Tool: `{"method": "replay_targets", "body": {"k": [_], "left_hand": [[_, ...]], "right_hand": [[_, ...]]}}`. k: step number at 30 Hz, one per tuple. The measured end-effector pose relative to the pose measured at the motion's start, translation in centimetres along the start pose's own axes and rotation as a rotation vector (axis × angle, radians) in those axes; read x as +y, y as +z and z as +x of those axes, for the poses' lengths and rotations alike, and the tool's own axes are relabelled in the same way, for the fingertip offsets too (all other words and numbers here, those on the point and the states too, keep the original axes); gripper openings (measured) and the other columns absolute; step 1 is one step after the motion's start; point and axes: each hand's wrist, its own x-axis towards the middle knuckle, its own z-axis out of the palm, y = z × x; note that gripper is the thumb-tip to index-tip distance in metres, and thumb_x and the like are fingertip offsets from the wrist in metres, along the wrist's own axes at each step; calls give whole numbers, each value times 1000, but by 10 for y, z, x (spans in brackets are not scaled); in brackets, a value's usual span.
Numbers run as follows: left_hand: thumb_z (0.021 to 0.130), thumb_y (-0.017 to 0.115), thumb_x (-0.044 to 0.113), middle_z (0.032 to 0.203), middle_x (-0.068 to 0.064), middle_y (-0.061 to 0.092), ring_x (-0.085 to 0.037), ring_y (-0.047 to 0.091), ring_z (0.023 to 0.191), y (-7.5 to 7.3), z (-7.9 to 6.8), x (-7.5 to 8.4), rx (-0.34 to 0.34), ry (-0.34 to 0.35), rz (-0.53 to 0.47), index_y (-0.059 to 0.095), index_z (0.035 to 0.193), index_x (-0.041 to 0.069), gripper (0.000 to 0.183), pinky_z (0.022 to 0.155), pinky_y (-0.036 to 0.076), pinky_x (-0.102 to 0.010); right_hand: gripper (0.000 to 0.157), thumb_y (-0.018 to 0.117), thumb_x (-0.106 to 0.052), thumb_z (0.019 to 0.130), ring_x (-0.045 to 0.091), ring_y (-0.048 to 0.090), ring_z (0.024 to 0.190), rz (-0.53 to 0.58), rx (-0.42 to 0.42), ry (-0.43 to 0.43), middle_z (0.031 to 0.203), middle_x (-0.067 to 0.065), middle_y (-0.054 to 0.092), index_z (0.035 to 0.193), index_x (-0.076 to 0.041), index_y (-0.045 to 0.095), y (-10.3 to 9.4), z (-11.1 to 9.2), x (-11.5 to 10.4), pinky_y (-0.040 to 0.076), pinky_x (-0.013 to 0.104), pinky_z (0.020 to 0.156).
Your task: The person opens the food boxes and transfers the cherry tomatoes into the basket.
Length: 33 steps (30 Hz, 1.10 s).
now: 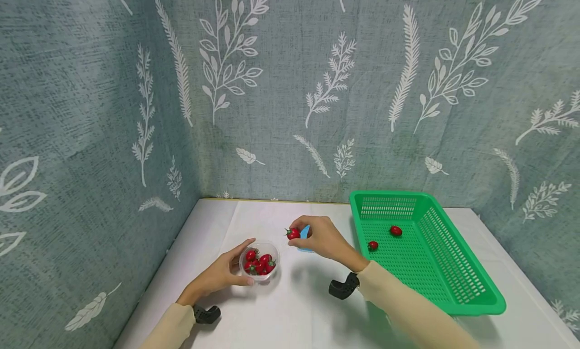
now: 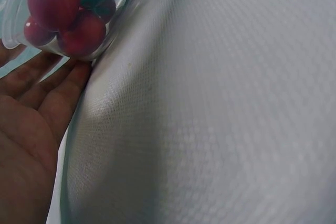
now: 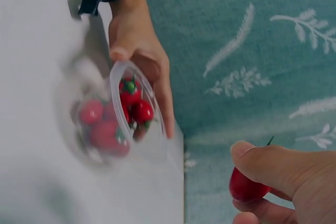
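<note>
A cherry tomato (image 1: 293,233) with its green stem is pinched between the thumb and fingers of my right hand (image 1: 319,235), above the table. The same tomato (image 3: 248,184) shows close up in the right wrist view. To the left, a clear plastic container (image 1: 260,245) stands on the table with several cherry tomatoes (image 1: 265,259) inside. My left hand (image 1: 222,273) holds its left side, thumb at the front and fingers behind. In the left wrist view, fingers (image 2: 58,90) touch the container wall.
A green plastic basket (image 1: 471,261) stands on the right with two cherry tomatoes, one left (image 1: 373,246) and one farther back (image 1: 396,230). A blue item (image 1: 304,232) lies partly hidden behind my right hand. Patterned cloth (image 1: 290,112) hangs behind and left of the white table (image 1: 290,313).
</note>
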Motion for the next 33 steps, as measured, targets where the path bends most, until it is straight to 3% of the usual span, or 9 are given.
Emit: {"method": "replay_targets", "body": {"k": [4,12,20,33], "left_hand": [[83,89,19,169,-13,19,-33,24,153,0,-1,0,0,-14,-3,20,166,18,108,118,33,-40],[83,89,21,170,-12,19,-32,24,153,0,-1,1,8,-27,5,20,166,20,108,117,33,-46],[83,89,21,170,-11,16,-34,22,153,0,-1,1,12,-31,9,21,166,19,107,118,31,-49],[84,88,20,171,-13,13,-36,20,154,0,1,0,-3,-10,13,20,166,15,107,118,29,-52]], "right_hand": [[22,86,-26,86,15,59,63,14,28,25,91,-10,70,106,-21,77,-10,-6,10,50,28,57],[27,86,-24,86,11,54,60,21,78,53,95,-4,72,110,-14,76,-31,-17,31,49,28,54],[25,88,-24,84,12,56,62,0,148,76,94,-4,74,104,-15,75,-47,-30,52,49,29,55],[30,84,-25,89,17,59,61,14,202,188,100,0,72,116,-14,75,-80,-58,76,46,33,45]]}}
